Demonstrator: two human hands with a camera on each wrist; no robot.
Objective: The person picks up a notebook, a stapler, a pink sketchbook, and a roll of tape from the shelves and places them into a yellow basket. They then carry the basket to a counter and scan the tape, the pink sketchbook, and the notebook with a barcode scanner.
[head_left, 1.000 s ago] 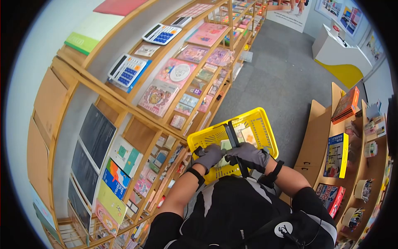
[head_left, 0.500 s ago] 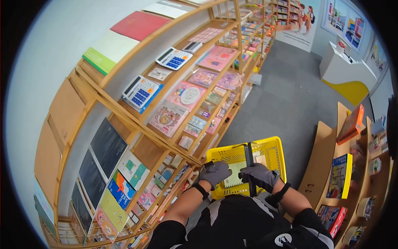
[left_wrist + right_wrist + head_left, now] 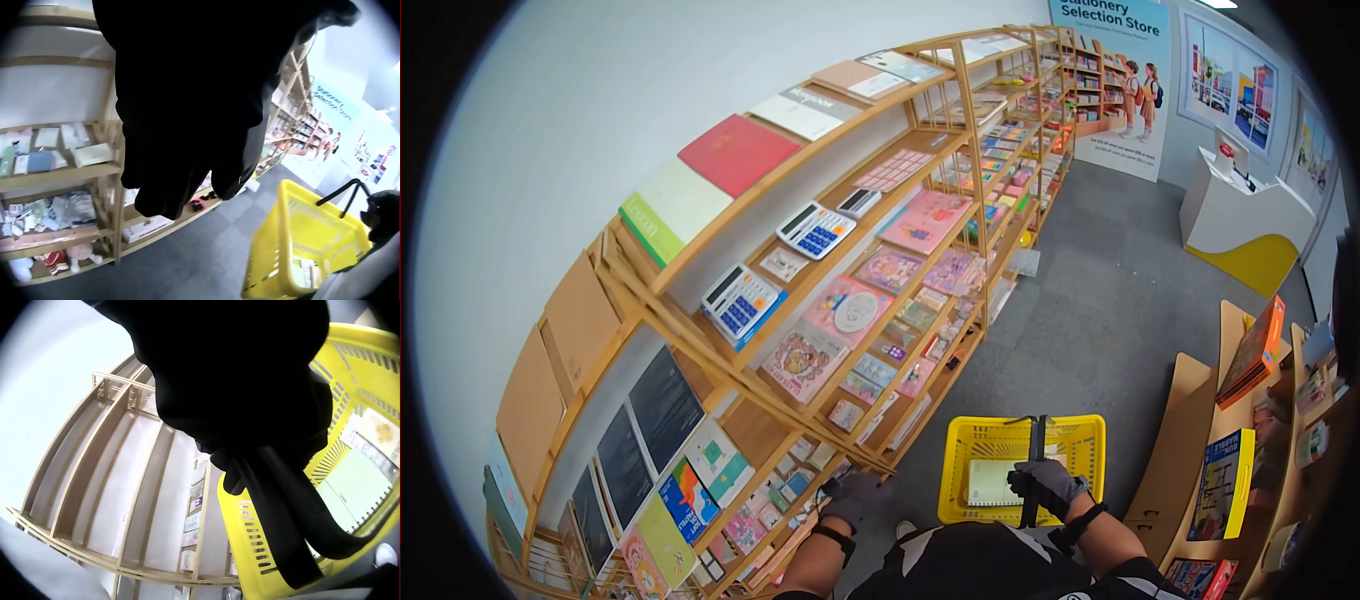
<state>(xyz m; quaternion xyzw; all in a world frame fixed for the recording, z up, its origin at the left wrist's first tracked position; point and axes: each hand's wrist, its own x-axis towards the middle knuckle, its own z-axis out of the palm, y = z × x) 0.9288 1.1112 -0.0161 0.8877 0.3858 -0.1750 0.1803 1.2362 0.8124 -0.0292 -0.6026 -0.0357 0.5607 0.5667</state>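
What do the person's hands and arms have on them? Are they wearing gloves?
Yes! The left hand and right hand wear grey gloves with black parts. Each forearm has a black strap near the wrist. The top is black with pale grey patches.

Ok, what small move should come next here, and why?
Probably ease the left hand toward the stocked shelves near it. Its fingers hang down and seem to hold nothing, while the right hand grips the black handle of the yellow basket, so the left looks like the one available to reach.
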